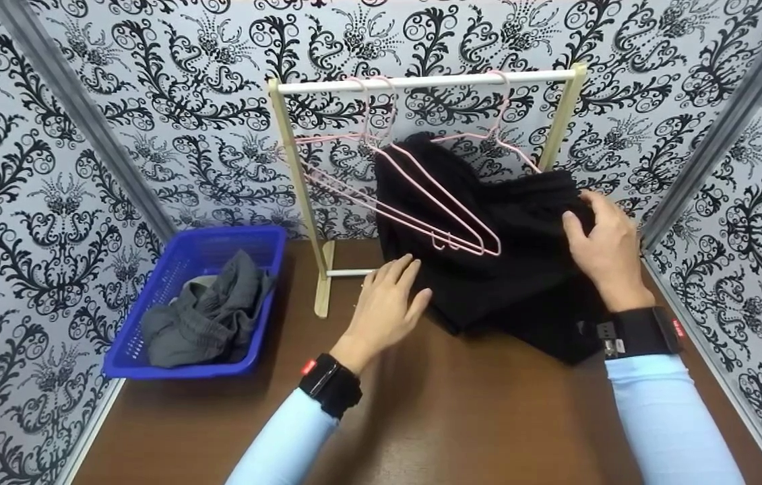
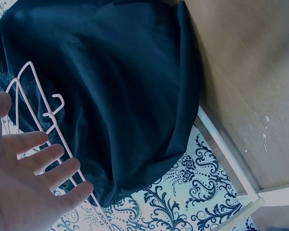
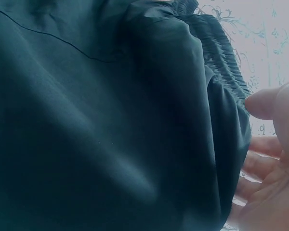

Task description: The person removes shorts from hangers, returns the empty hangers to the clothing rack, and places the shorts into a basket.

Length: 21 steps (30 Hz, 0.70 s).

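Black shorts (image 1: 522, 249) with a gathered elastic waistband hang from a pink hanger (image 1: 503, 128) at the right of the rack. My right hand (image 1: 606, 246) is at the right end of the waistband, thumb at the fabric's edge and fingertips partly hidden behind the cloth. Thumb and fingers stand apart in the right wrist view. My left hand (image 1: 387, 306), fingers extended, is by the lower left side of the shorts. In the left wrist view its palm (image 2: 24, 192) shows nothing held. Two more pink hangers (image 1: 421, 182) hang in front of the shorts.
The small rack has a white top rod (image 1: 421, 82) and wooden posts (image 1: 300, 182). On the left, a blue basket (image 1: 182, 370) holds crumpled grey clothing (image 1: 212, 316). Patterned walls enclose the brown table (image 1: 434, 417).
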Each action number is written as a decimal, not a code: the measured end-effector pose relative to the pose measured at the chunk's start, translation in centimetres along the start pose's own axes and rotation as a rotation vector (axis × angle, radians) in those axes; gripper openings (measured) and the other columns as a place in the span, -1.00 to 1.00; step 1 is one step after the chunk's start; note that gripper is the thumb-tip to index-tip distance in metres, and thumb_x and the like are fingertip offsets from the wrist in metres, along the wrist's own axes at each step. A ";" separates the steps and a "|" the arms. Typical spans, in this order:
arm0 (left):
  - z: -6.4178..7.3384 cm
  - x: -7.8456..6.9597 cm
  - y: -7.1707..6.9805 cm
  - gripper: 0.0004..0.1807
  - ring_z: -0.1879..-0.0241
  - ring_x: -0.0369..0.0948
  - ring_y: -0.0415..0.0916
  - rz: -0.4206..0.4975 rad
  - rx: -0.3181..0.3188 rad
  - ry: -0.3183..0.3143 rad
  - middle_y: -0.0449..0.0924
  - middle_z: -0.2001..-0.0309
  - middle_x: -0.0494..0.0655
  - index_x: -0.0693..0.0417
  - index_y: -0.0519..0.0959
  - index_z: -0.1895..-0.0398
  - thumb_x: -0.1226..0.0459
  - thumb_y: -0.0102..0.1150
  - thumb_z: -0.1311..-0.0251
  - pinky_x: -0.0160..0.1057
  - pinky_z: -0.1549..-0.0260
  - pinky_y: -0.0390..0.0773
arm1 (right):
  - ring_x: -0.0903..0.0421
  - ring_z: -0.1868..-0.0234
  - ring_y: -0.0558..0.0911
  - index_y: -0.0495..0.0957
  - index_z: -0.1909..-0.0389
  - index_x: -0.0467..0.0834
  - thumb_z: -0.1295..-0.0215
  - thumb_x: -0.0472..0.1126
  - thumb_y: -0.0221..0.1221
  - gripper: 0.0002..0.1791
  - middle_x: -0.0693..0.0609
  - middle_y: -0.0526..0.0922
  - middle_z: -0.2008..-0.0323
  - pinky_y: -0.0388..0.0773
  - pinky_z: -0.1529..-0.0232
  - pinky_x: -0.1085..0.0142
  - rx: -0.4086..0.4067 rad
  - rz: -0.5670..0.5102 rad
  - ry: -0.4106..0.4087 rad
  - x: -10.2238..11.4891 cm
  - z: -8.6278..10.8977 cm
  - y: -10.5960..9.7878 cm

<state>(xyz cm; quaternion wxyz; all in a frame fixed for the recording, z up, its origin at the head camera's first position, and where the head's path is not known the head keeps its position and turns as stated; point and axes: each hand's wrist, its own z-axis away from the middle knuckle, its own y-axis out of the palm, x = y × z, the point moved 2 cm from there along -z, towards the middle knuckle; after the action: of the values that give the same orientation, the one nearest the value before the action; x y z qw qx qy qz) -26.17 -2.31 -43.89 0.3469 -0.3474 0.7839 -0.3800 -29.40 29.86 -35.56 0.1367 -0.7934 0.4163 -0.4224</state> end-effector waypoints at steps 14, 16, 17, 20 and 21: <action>-0.3 -0.3 0.2 -0.39 -0.42 0.05 0.36 0.010 -0.008 -0.007 0.40 -0.45 0.10 0.17 0.44 -0.45 -0.01 -0.01 -0.52 0.16 -0.33 0.34 | -0.49 0.03 0.62 0.64 0.06 -0.34 -0.48 -0.15 0.15 -0.69 -0.43 0.69 0.05 0.45 -0.02 -0.28 0.013 0.056 0.061 -0.2 0.1 0.1; -0.5 -0.5 0.2 -0.40 -0.41 0.05 0.36 0.023 -0.017 -0.003 0.41 -0.45 0.11 0.18 0.44 -0.44 0.00 0.00 -0.52 0.16 -0.33 0.34 | -0.48 0.05 0.63 0.66 0.07 -0.34 -0.47 -0.18 0.15 -0.72 -0.40 0.70 0.05 0.46 -0.03 -0.26 -0.007 0.045 0.066 -0.2 0.1 0.1; -0.5 -0.6 0.2 -0.41 -0.41 0.06 0.36 0.032 -0.022 -0.001 0.41 -0.44 0.12 0.19 0.45 -0.43 0.01 0.01 -0.52 0.16 -0.33 0.34 | -0.47 0.06 0.64 0.66 0.08 -0.34 -0.46 -0.20 0.15 -0.74 -0.40 0.71 0.06 0.46 -0.02 -0.26 -0.019 0.040 0.066 -0.1 0.1 0.1; -0.8 -0.9 0.2 -0.42 -0.41 0.06 0.37 0.045 -0.029 0.002 0.41 -0.44 0.12 0.20 0.45 -0.42 0.03 0.03 -0.51 0.16 -0.33 0.34 | -0.46 0.10 0.66 0.67 0.12 -0.36 -0.44 -0.28 0.18 -0.79 -0.38 0.72 0.10 0.48 0.01 -0.23 -0.058 0.017 0.056 -0.2 0.1 0.0; -0.8 -1.0 0.2 -0.42 -0.41 0.06 0.37 0.046 -0.030 0.003 0.41 -0.44 0.12 0.21 0.45 -0.42 0.03 0.03 -0.51 0.15 -0.33 0.35 | -0.45 0.12 0.66 0.68 0.14 -0.36 -0.43 -0.30 0.19 -0.81 -0.37 0.73 0.12 0.49 0.02 -0.22 -0.069 0.009 0.054 -0.2 0.2 0.0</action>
<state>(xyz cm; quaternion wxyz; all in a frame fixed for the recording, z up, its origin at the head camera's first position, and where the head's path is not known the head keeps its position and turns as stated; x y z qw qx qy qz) -26.40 -1.14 -43.37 0.3490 -0.3338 0.7979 -0.3608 -29.35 29.96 -35.78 0.0999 -0.7841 0.4380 -0.4282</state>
